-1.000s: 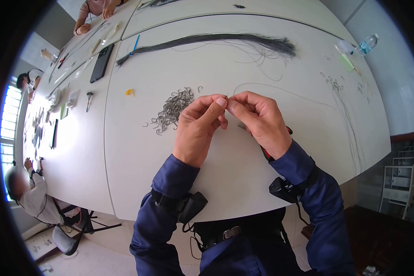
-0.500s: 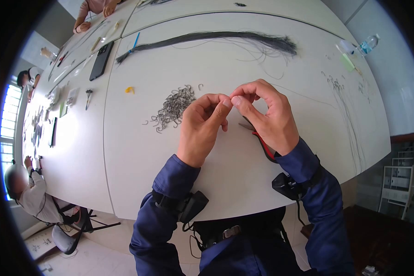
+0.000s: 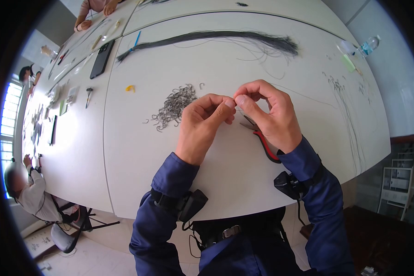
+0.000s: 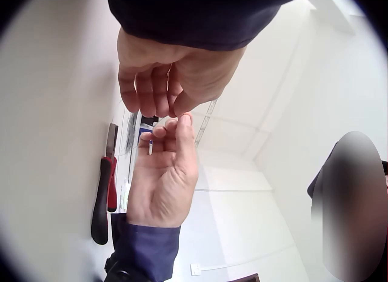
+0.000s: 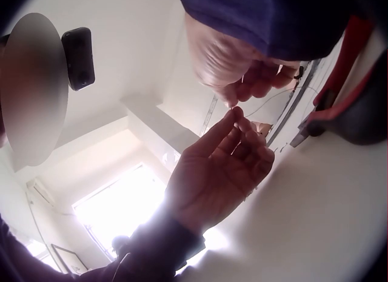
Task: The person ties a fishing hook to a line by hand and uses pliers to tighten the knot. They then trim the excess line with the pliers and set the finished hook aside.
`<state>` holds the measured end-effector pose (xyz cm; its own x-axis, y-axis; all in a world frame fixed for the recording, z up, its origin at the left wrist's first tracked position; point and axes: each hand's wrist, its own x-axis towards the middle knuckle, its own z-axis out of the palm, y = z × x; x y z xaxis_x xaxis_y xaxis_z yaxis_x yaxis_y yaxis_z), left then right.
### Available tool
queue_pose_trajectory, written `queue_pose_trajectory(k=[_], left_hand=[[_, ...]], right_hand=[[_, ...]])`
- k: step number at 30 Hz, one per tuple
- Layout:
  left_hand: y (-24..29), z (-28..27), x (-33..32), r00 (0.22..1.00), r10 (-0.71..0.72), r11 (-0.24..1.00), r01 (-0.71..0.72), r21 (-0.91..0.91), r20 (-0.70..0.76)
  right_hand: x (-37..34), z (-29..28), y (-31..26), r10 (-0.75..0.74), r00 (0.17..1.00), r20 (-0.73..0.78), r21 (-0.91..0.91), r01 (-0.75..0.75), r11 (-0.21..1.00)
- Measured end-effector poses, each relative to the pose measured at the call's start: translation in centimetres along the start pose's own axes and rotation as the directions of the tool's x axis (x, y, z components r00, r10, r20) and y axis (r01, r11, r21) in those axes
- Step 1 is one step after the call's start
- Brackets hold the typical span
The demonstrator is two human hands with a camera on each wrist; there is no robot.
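"What are the two hands doing?"

"The left hand (image 3: pixel 198 131) and the right hand (image 3: pixel 277 120) meet at the tips. The fingers of both are bent and pinch one tiny thing (image 5: pixel 231 107). It's too small to tell what it is."

"Where is it?"

"Right between the fingertips, up over the white surface (image 3: pixel 129 161)."

"What's by the left hand?"

"A messy pile of little bent grey metal hooks (image 3: pixel 176 106)."

"And by the right hand?"

"Pliers with red and black handles and metal tips (image 3: pixel 267 148). They lie just beside it, with the tips a bit apart."

"What's that long dark thing?"

"A bunch of thin dark grey strings (image 3: pixel 207 35), past the hands. A blue tie (image 3: pixel 136 40) goes round one end."

"Any words to read?"

"There's a clear plastic bottle with blue on it (image 3: pixel 369 45) at the far right, but its label is too small to read."
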<state>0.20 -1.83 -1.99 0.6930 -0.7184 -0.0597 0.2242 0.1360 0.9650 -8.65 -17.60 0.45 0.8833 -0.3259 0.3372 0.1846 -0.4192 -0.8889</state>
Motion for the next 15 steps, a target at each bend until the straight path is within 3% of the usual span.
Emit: queue_pose_trajectory(k=[11,13,15], left_hand=[[0.3,0.0,0.0,0.999,0.017,0.999,-0.019,-0.05,-0.043],[0.2,0.0,0.0,0.995,0.065,0.996,-0.069,-0.052,-0.075],[0.2,0.2,0.2,0.986,0.123,0.986,-0.135,-0.102,-0.116]], right_hand=[[0.1,0.2,0.3,-0.005,1.0,-0.026,-0.026,0.004,1.0],[0.0,-0.6,-1.3,0.286,0.942,0.174,-0.087,-0.275,0.958],[-0.1,-0.7,-1.7,0.416,0.876,0.245,-0.142,-0.392,0.909]])
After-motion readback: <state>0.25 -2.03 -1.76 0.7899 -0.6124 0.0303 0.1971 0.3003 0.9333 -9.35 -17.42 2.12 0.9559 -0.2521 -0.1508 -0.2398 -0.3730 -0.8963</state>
